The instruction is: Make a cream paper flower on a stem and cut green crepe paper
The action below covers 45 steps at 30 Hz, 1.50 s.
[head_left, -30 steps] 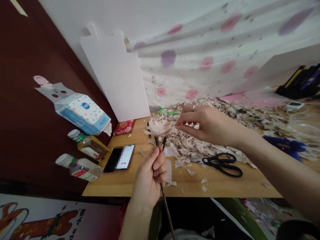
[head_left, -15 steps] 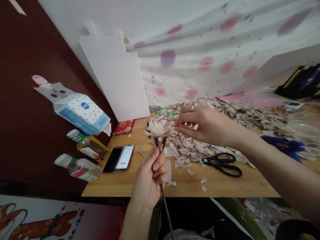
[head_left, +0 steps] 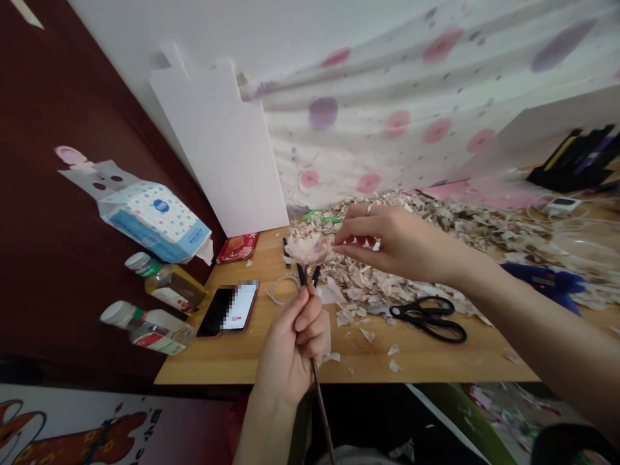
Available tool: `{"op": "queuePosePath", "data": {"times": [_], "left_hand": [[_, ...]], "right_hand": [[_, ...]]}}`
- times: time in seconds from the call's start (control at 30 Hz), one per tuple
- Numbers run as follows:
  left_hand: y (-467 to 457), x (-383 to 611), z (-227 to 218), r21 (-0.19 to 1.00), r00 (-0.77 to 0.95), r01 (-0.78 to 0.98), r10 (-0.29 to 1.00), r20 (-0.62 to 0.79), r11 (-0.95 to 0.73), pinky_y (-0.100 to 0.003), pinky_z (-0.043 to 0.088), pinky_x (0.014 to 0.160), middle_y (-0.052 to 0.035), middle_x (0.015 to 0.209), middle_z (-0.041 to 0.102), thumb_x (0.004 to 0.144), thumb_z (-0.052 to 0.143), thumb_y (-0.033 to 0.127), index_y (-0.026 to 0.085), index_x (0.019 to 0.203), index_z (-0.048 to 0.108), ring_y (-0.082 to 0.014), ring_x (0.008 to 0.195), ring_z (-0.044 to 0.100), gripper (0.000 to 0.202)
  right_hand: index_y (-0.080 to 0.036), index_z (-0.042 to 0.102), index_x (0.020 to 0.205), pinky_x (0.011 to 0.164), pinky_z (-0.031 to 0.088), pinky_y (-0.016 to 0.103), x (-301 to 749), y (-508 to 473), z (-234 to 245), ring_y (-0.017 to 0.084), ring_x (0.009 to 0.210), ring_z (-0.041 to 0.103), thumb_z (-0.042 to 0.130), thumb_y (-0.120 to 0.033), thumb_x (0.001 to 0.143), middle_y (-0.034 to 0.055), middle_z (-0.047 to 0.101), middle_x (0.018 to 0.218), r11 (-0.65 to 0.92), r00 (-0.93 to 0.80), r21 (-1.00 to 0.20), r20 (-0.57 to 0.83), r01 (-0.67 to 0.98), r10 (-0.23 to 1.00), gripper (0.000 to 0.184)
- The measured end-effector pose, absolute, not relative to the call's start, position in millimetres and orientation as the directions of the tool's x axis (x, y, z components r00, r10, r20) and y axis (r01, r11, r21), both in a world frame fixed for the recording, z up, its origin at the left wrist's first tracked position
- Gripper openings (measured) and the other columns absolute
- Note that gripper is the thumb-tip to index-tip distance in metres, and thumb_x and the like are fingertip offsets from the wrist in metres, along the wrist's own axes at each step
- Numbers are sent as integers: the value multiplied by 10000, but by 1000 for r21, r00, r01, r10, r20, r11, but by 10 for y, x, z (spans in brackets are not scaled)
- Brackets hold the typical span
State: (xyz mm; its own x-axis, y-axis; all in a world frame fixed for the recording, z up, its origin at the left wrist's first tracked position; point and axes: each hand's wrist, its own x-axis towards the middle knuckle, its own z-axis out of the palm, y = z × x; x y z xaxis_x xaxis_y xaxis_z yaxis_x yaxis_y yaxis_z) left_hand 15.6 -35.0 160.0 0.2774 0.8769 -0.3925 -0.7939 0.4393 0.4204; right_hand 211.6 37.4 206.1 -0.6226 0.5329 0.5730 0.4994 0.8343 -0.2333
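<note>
My left hand [head_left: 295, 336] is closed round a thin brown twig [head_left: 323, 403], which runs from below the table edge up to a pale, papery flower [head_left: 304, 248]. The flower sits upright at the twig's top, with thin, whitish, slightly purple-tinged petals. At its right edge is my right hand [head_left: 382, 239], thumb and forefinger pinched together and a ring on one finger. What lies between those fingertips is too small to make out. Behind and beneath the right hand spreads a heap of loose pale petal-like scraps [head_left: 387, 281].
Black-handled scissors [head_left: 426, 320] lie right of my left hand, and a blue glue gun [head_left: 542, 284] is farther right. On the left are a phone [head_left: 237, 307], two bottles [head_left: 169, 287] and a hanging tissue pack [head_left: 157, 213]. A white board [head_left: 223, 148] leans at the back.
The view has shifted slightly. My right hand stays pinched at the flower's right edge, and my left hand keeps its grip on the twig.
</note>
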Motion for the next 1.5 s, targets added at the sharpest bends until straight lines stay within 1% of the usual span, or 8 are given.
{"op": "queuePosePath", "data": {"times": [0.17,0.43,0.7,1.0,1.2,1.33,1.5], "left_hand": [[-342,163,1593,403,291,-797,871,-395,450,-135,40,343,111,506,231,1054,269,165,91,776,582,-9,353,228,425],[-350,165,1588,374,311,-803,862,-401,464,-123,78,320,109,486,254,1060,239,161,104,767,563,-10,344,265,440],[-352,160,1545,312,348,-825,859,-377,471,-124,86,325,108,491,265,1065,225,183,90,783,577,-8,342,299,461],[-338,158,1507,274,362,-837,856,-369,473,-134,54,346,111,514,225,1060,227,185,62,786,594,-11,346,278,475],[-338,155,1492,272,362,-841,861,-358,467,-135,64,341,110,512,230,1062,223,189,69,782,592,-13,344,281,478],[-343,160,1496,277,364,-837,858,-364,472,-133,73,333,107,508,252,1062,222,187,65,788,594,-12,342,289,479],[-356,155,1505,258,362,-847,859,-362,465,-127,96,325,105,501,262,1064,211,190,67,796,594,-14,338,305,483]], "right_hand": [[-112,720,914,653,403,274,2111,388,2049,161,691,565,584,-216,959,70,633,816,831,-614,-242,577,501,539,177],[-120,733,941,647,411,276,2132,387,2047,163,685,578,600,-216,949,79,656,847,797,-589,-256,559,547,584,164],[-96,734,924,636,410,270,2129,408,2022,174,702,583,614,-185,941,84,661,823,816,-590,-264,582,515,560,151],[-75,739,919,635,414,271,2120,405,2020,180,707,592,629,-159,930,91,665,812,836,-598,-260,599,484,533,140],[-81,739,909,619,409,268,2115,383,2028,174,690,587,639,-148,922,83,672,798,834,-592,-255,604,490,533,121],[-71,741,922,629,417,276,2113,386,2028,184,702,602,655,-143,912,94,681,807,836,-596,-243,607,491,526,113],[-84,735,920,625,420,275,2104,393,2012,183,700,598,655,-154,915,83,678,797,838,-603,-240,601,490,525,106]]}}
